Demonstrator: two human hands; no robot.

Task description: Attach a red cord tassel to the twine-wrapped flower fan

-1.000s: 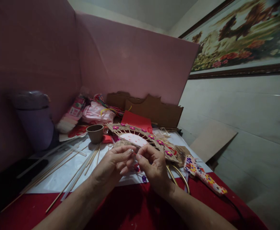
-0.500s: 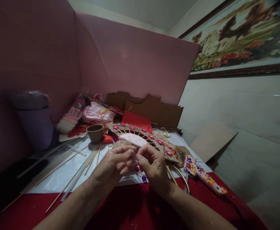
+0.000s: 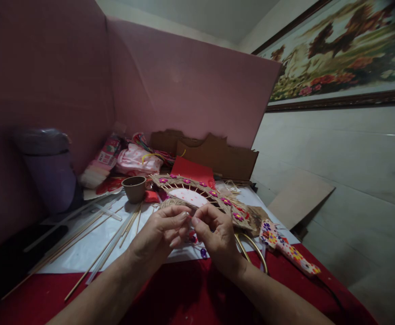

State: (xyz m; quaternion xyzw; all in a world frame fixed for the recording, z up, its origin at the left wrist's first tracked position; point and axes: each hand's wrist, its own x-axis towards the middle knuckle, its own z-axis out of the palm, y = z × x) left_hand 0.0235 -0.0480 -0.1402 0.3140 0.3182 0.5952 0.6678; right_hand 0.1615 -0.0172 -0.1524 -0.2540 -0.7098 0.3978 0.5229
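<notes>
Head view: left hand (image 3: pixel 168 228) and right hand (image 3: pixel 217 234) pinch a reddish bit (image 3: pixel 191 218), barely visible, above the tabletop (image 3: pixel 334 275), toward its near edge; ideally, keep fingertips close, grip light.

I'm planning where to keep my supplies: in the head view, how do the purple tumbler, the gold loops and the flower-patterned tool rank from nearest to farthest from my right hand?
1. Gold loops: just right of your right hand.
2. Flower-patterned tool: farther right, past the loops.
3. Purple tumbler: well over on the left side.
</notes>
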